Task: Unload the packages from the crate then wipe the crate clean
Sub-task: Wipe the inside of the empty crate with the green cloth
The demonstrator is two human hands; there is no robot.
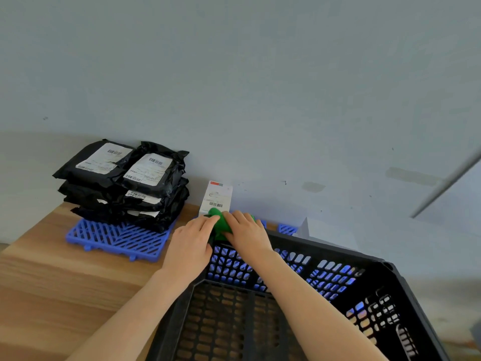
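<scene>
Both left hand (191,241) and right hand (247,233) grip cloth (222,224) at upright crate's (338,252) corner.

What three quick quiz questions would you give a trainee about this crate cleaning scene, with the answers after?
1. True or false: the black crate has packages inside it.
2. Pick one: the stacked black packages rest on A the blue mat, B the crate's floor, C a chair.
3. What colour is the cloth that the left hand and the right hand touch at the crate's far corner?

Key: 1 false, its floor shows bare. 2 A. 3 green.
</scene>
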